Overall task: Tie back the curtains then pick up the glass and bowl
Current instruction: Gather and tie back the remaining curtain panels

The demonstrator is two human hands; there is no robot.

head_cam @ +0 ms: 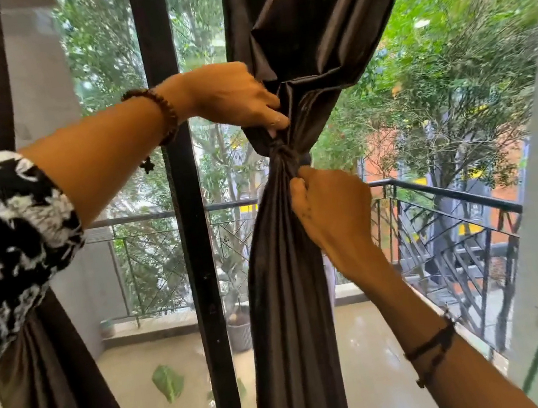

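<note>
A dark brown curtain [284,271] hangs in the middle of the window, gathered into a knot [283,153] at mid height. My left hand [228,97] grips the bunched fabric just above the knot. My right hand [326,202] pinches the fabric right below the knot, fingers curled. Another brown curtain [45,391] hangs at the left edge, partly behind my patterned sleeve. No glass or bowl is in view.
A black window frame post [194,249] stands just left of the knotted curtain. Beyond the pane lie a balcony with a metal railing [433,201], potted plants [240,332] and trees. A dark edge runs down the far right.
</note>
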